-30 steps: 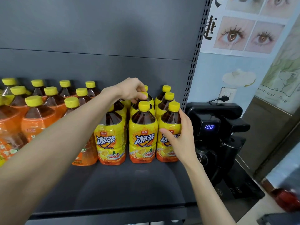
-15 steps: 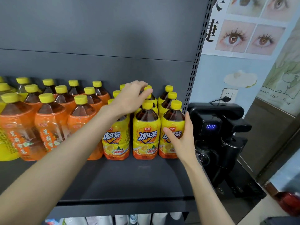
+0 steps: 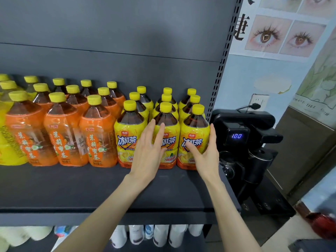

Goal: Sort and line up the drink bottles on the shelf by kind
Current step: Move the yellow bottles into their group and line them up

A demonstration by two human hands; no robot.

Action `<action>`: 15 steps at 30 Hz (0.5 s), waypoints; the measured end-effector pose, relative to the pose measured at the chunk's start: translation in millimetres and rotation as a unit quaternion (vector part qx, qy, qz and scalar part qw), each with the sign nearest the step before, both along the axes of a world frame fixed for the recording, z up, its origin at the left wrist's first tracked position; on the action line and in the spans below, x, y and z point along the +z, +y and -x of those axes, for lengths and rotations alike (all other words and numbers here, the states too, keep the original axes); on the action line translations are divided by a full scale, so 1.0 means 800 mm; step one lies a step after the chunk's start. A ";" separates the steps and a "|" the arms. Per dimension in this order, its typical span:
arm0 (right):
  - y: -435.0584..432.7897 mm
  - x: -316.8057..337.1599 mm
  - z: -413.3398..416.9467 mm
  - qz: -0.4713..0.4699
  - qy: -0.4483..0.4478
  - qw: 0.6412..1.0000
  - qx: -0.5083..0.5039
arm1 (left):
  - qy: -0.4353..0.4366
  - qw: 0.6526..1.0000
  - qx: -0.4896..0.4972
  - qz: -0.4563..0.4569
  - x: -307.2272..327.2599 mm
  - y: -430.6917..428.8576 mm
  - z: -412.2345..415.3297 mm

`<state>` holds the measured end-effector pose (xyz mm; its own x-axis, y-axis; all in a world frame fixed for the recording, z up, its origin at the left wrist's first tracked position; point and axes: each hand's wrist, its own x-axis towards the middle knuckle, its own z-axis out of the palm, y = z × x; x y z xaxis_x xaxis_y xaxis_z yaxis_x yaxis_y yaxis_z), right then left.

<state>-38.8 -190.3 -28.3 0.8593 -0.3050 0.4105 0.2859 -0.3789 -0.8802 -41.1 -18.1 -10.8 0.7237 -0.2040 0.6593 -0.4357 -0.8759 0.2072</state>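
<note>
Left hand (image 3: 148, 153) lowered — hides bottle (image 3: 165, 119) label.

Upright yellow-labelled bottles (image 3: 193, 140), seemingly aligned

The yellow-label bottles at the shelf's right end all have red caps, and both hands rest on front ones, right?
Not quite: the head view shows the caps are yellow, not red. The rest holds: the yellow-label bottles stand at the shelf's right end, with the left hand on the middle front one and the right hand on the rightmost.
</note>
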 end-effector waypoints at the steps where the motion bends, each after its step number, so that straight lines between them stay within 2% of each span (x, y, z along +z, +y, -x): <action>1: 0.001 -0.001 0.000 0.005 -0.001 1.000 -0.005 | -0.006 1.000 0.000 -0.001 -0.001 0.002 -0.002; 15: -0.010 -0.003 -0.021 0.021 -0.016 1.000 -0.006 | -0.029 1.000 0.000 0.009 -0.001 -0.007 -0.017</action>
